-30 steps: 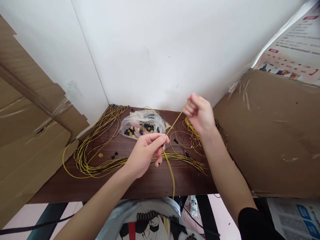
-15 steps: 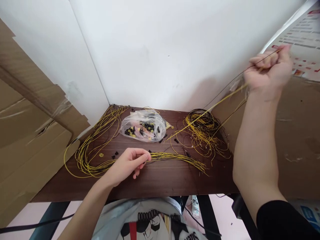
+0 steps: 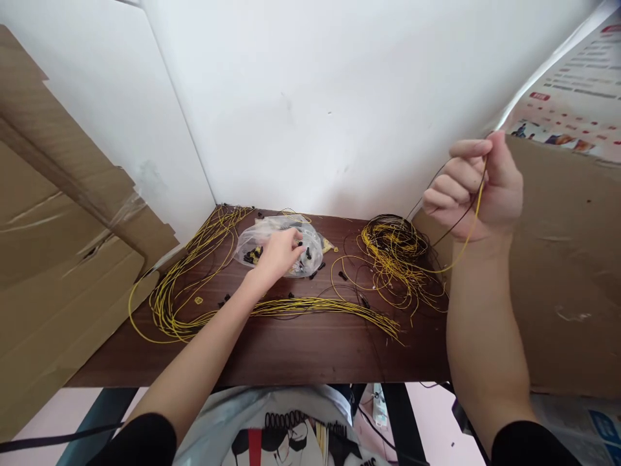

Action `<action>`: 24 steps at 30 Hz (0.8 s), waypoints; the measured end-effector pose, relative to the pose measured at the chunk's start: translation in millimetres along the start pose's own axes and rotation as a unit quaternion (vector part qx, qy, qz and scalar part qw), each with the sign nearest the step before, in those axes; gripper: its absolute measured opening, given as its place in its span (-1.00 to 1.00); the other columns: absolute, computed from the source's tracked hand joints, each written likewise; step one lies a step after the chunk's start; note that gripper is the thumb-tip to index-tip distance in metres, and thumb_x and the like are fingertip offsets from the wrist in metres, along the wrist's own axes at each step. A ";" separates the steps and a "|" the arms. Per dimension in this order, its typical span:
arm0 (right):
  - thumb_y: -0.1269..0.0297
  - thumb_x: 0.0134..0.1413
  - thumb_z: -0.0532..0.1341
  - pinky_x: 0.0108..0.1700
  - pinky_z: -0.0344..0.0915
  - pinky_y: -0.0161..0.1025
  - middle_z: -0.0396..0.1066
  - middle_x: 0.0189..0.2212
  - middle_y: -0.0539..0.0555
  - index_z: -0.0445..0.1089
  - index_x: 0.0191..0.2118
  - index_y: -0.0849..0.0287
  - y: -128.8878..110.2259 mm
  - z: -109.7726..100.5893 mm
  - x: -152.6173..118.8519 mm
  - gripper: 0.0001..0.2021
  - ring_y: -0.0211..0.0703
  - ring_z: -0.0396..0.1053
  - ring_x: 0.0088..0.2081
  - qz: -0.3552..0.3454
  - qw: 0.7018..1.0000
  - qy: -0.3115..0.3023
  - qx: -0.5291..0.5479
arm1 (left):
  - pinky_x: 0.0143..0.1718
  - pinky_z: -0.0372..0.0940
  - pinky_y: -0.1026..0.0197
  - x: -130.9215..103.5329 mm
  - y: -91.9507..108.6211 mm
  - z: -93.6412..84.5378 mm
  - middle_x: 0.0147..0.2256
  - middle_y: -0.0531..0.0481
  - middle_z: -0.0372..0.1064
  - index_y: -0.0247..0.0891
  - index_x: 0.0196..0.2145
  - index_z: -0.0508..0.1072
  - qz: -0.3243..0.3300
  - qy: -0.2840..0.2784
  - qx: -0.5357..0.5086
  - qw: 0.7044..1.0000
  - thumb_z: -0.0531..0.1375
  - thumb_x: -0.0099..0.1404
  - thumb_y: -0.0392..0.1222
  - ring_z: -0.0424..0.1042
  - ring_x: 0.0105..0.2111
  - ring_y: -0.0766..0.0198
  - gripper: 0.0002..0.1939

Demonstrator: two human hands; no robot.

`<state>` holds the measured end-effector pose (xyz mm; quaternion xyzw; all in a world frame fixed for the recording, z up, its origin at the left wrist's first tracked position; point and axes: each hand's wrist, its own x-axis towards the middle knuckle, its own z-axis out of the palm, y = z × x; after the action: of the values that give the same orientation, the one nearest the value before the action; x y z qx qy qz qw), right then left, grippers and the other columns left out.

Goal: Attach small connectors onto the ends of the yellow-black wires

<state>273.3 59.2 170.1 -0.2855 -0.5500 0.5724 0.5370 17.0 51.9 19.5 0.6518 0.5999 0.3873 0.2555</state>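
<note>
My left hand (image 3: 281, 251) is over the clear plastic bag (image 3: 315, 259) of small black and yellow parts, fingers bent together; what they hold, if anything, is too small to name. Raised at the right, my right hand (image 3: 478, 184) pinches a yellow wire (image 3: 469, 241) and a dark wire between thumb and forefinger. Both wires hang down toward the tangled wire coil (image 3: 392, 243) on the brown table (image 3: 310, 362). Below the bag lies a long bundle of yellow and black wires (image 3: 334, 304), which curves round to the left.
Loose black parts (image 3: 342, 276) and a yellow piece (image 3: 198, 300) lie on the table. Cardboard (image 3: 63, 259) stands at the left, more cardboard (image 3: 563, 278) at the right, and a white panel (image 3: 310, 97) rises behind.
My left hand has moved from the wire bundle up to the bag. My right hand has come left and lower, and the wires in it have gone from taut to slack.
</note>
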 end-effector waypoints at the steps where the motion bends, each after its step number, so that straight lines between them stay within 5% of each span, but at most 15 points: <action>1: 0.07 0.24 -0.12 -0.58 -0.32 -0.35 -0.30 -0.78 -0.23 0.08 -0.69 0.29 4.9 0.5 -2.6 -0.46 -0.55 -0.31 -0.71 0.010 1.000 0.007 -0.013 | -0.40 0.07 0.26 2.4 2.8 0.9 -0.51 -0.02 0.36 -0.31 -0.31 0.50 0.003 0.013 -0.002 1.000 0.29 0.02 -0.27 0.22 -0.54 0.29 -0.78; 4: -0.01 0.14 0.13 -0.62 -0.26 -0.35 -0.30 -0.78 -0.22 0.19 -0.64 0.17 21.7 2.2 -11.6 -0.55 -0.47 -0.32 -0.72 0.040 0.997 -0.029 -0.051 | -0.46 0.03 0.28 -5.0 22.0 2.6 -0.49 -0.02 0.33 -0.32 -0.35 0.52 0.006 0.032 -0.069 0.997 0.25 0.11 -0.16 0.13 -0.56 0.35 -0.82; 6: 0.00 0.04 0.24 -0.62 -0.22 -0.34 -0.25 -0.77 -0.21 0.27 -0.59 0.14 35.2 5.5 -21.1 -0.63 -0.45 -0.28 -0.70 0.062 0.990 -0.106 -0.070 | -0.55 -0.03 0.29 -18.2 41.0 4.9 -0.53 -0.01 0.26 -0.34 -0.40 0.54 -0.034 -0.056 -0.190 0.980 0.10 0.26 0.01 0.05 -0.61 0.40 -0.64; 9: 0.05 0.05 0.25 -0.59 -0.22 -0.33 -0.09 -0.74 -0.16 0.39 -0.51 0.18 57.2 15.2 -40.6 -0.70 -0.42 -0.18 -0.66 0.100 0.968 -0.197 -0.119 | -0.63 -0.10 0.32 -38.9 67.7 10.9 -0.53 -0.01 0.19 -0.36 -0.33 0.55 -0.079 -0.169 -0.368 0.911 -0.02 0.30 0.19 -0.05 -0.64 0.45 -0.43; 15: 0.11 0.04 0.26 -0.58 -0.21 -0.32 -0.01 -0.71 -0.13 0.44 -0.49 0.20 84.7 29.6 -73.9 -0.74 -0.41 -0.13 -0.64 0.118 0.959 -0.209 -0.152 | -0.57 0.02 0.37 -53.5 88.4 18.9 -0.60 0.05 0.22 -0.32 -0.26 0.55 -0.053 -0.232 -0.425 0.873 0.14 0.27 -0.05 0.15 -0.59 0.46 -0.70; 20: 0.12 0.13 0.18 -0.57 -0.22 -0.31 -0.02 -0.71 -0.11 0.34 -0.58 0.21 80.5 10.3 -86.0 -0.66 -0.39 -0.13 -0.64 0.133 0.968 -0.188 -0.099 | -0.56 0.11 0.37 -47.4 82.3 13.8 -0.52 0.03 0.25 -0.29 -0.38 0.54 -0.045 -0.152 -0.467 0.870 0.19 0.22 -0.10 0.16 -0.56 0.46 -0.78; 24: 0.16 0.11 0.18 -0.60 -0.19 -0.30 -0.08 -0.74 -0.11 0.23 -0.65 0.17 58.7 -7.9 -92.0 -0.63 -0.37 -0.16 -0.67 0.061 0.988 -0.140 -0.028 | -0.64 0.08 0.39 -45.0 70.5 7.1 -0.54 0.04 0.24 -0.31 -0.45 0.49 -0.063 -0.059 -0.453 0.887 0.22 0.20 -0.09 0.16 -0.59 0.47 -0.78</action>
<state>286.9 -13.0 88.9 -0.2506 -0.6174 0.6229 0.4100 64.8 -1.8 62.8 0.4480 0.3824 0.5608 0.5819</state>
